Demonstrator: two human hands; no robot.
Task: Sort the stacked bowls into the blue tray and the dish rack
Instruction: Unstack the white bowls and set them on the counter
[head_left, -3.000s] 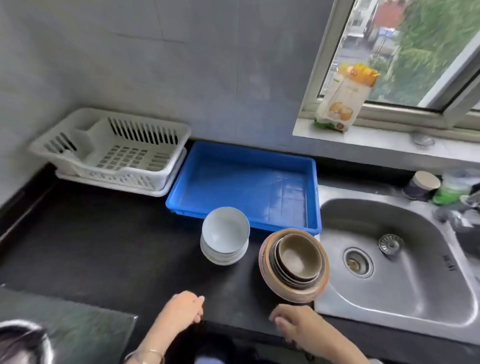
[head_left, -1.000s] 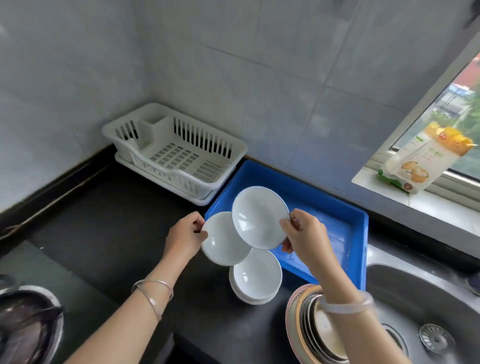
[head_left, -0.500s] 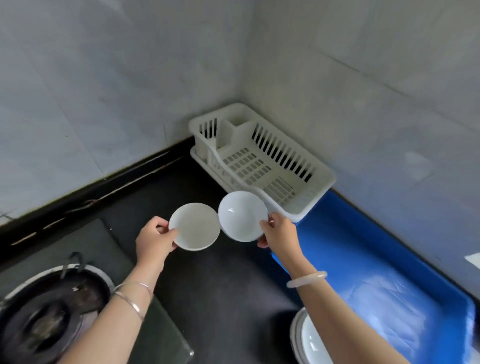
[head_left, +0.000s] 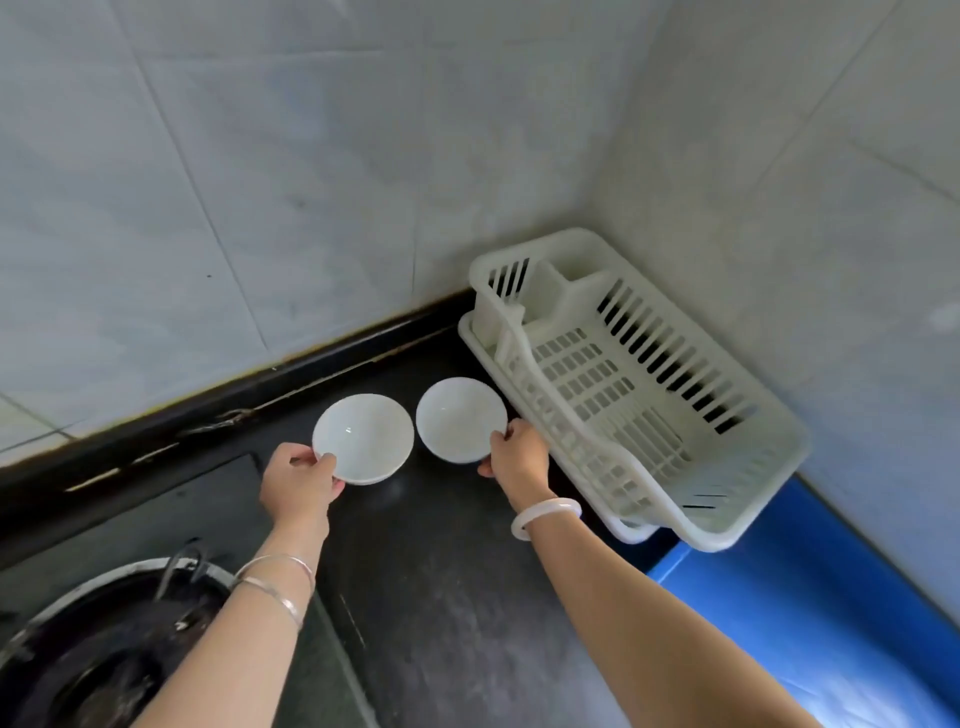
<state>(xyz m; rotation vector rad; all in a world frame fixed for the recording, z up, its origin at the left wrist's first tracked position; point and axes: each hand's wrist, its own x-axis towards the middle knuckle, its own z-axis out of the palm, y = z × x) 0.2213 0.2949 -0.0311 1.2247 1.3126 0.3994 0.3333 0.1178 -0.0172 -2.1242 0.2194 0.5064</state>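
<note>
Holding one round white ceramic bowl per hand, both my arms stretched forward over the black surface. My left hand pinches the left bowl by its near rim. The fingers of my right hand pinch the right bowl by its rim, just beside the white slatted plastic dish rack. The blue plastic tray is right of the rack.

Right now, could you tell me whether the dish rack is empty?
Empty: the dish rack shows bare slats; left bowl and right bowl are held outside it.
</note>
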